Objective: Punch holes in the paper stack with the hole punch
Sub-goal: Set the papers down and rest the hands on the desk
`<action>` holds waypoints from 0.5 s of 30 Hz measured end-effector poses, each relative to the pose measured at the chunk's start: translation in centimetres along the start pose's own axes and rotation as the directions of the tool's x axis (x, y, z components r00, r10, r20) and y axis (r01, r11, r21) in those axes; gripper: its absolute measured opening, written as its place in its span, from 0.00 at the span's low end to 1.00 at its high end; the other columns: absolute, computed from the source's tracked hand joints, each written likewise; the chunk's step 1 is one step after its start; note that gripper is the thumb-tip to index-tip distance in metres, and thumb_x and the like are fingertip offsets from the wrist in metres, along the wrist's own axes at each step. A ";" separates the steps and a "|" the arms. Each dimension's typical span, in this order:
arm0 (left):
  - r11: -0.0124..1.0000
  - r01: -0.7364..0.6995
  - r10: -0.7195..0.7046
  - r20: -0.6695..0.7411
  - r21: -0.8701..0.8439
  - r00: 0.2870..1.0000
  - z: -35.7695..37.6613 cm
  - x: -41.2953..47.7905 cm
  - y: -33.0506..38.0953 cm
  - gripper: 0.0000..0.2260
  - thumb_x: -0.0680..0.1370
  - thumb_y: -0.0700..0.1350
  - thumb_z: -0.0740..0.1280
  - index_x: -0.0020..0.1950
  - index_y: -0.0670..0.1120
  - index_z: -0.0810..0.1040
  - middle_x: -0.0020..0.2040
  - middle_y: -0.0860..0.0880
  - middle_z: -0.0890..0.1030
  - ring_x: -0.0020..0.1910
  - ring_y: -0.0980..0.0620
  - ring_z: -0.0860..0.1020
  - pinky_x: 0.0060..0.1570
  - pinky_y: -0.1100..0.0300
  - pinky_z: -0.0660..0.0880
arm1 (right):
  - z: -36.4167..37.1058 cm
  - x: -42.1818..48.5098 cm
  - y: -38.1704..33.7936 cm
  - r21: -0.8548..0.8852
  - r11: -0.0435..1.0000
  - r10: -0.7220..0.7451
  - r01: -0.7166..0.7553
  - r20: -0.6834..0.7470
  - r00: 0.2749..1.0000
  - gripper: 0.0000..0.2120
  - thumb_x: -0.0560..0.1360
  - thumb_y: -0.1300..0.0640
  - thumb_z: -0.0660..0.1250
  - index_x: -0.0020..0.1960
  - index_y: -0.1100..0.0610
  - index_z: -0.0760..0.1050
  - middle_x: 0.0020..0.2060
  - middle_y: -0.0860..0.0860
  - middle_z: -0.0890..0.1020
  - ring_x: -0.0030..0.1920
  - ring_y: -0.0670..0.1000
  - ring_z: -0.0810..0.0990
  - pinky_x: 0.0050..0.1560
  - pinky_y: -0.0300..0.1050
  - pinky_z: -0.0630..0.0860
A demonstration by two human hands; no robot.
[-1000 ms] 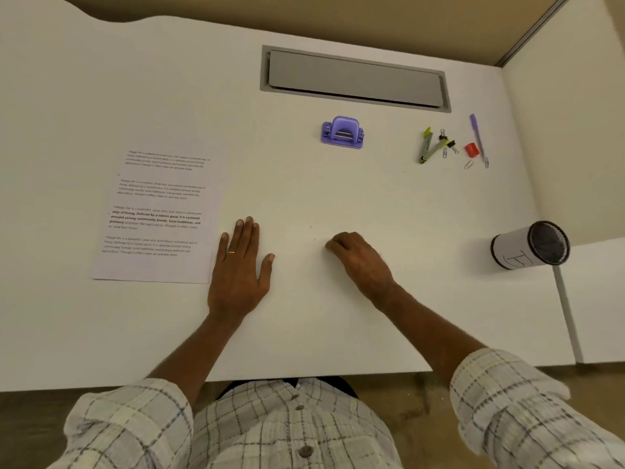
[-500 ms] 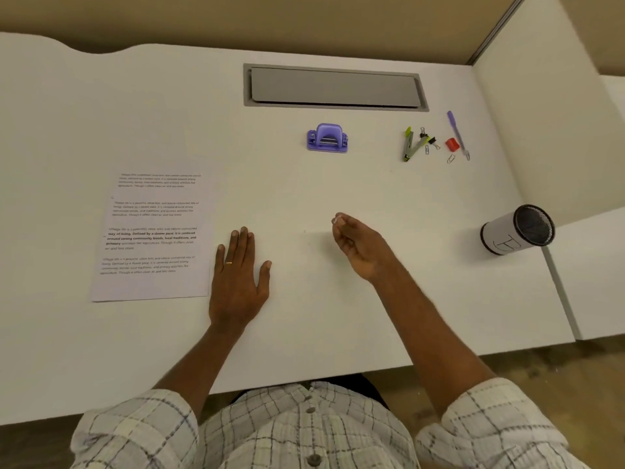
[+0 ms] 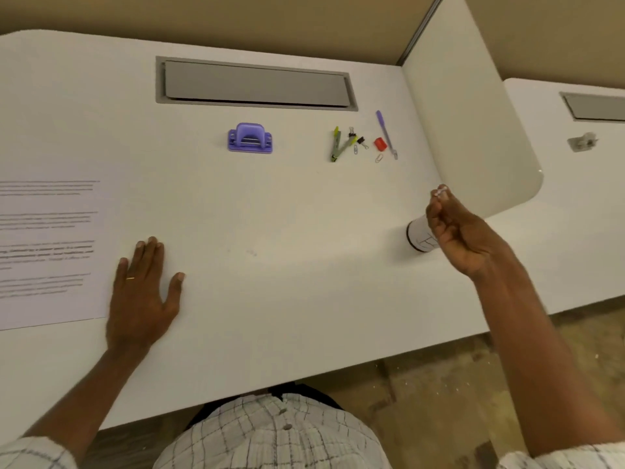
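Head view: the purple plastic hole punch (image 3: 250, 138) sits upright on the white tabletop (image 3: 270, 214) in the upper middle of the frame, just below a long grey rectangular cable hatch (image 3: 255, 83), with neither hand near it. The white printed paper stack (image 3: 47, 252) lies flat at the left edge of the frame, partly cut off, well apart from the punch. The left hand (image 3: 142, 296) lies palm down on the tabletop just beside the lower right corner of the paper, fingers (image 3: 148, 255) stretched out flat and released, grasping nothing; a thin ring shows on one finger. The right hand (image 3: 456, 231) is raised above the tabletop at the right of the frame, its fingers (image 3: 441, 194) curled together and pinched on something small and pale at the tips; what it is cannot be made out. Behind that hand a white cylindrical cup (image 3: 421, 235) lies on its side, mostly hidden. To the right of the punch lies a small scatter: two yellow-green highlighters (image 3: 340, 145), black binder clips (image 3: 361, 141), a red sharpener-like block (image 3: 380, 144), metal paper clips (image 3: 378, 158) and a purple pen (image 3: 385, 133). A white divider panel (image 3: 473, 130) stands at the upper right.
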State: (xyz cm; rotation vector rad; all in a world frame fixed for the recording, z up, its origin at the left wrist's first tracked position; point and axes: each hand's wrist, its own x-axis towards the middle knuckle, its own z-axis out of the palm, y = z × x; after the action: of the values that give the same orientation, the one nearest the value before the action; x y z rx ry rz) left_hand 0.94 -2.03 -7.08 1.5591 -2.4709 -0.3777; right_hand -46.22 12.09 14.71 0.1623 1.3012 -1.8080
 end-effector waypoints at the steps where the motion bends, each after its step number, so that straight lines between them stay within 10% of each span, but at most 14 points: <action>1: 1.000 0.001 -0.001 0.000 0.000 1.000 0.1 0.0 -0.1 0.33 0.83 0.58 0.51 0.83 0.40 0.57 0.84 0.44 0.58 0.84 0.47 0.55 0.82 0.44 0.52 | -1.5 0.7 -1.2 -0.062 0.997 -0.045 0.043 -0.033 0.998 0.04 0.79 0.67 0.64 0.51 0.62 0.78 0.45 0.52 0.82 0.46 0.45 0.83 0.48 0.33 0.81; 11: 1.000 0.005 -0.005 -0.013 0.004 1.000 1.7 0.2 -1.6 0.33 0.83 0.62 0.50 0.85 0.47 0.50 0.85 0.49 0.55 0.85 0.52 0.50 0.83 0.53 0.45 | -9.1 4.4 -3.5 -0.867 0.473 -0.397 0.159 -0.048 0.917 0.09 0.75 0.68 0.70 0.54 0.64 0.83 0.44 0.61 0.85 0.44 0.55 0.84 0.60 0.49 0.80; 15: 1.000 -0.006 0.006 -0.026 -0.005 1.000 2.1 0.3 -1.8 0.33 0.83 0.62 0.51 0.85 0.48 0.50 0.85 0.49 0.54 0.85 0.52 0.51 0.83 0.52 0.46 | -8.9 4.8 -3.7 -0.973 0.160 -0.541 0.166 0.054 0.839 0.06 0.71 0.58 0.76 0.48 0.55 0.86 0.38 0.54 0.87 0.37 0.48 0.84 0.45 0.29 0.78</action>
State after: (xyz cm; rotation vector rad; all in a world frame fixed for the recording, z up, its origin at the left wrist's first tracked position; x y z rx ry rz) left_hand 1.74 -2.83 -9.63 1.5441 -2.4525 -0.3596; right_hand -54.97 16.88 10.74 -0.6659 2.6788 -0.9408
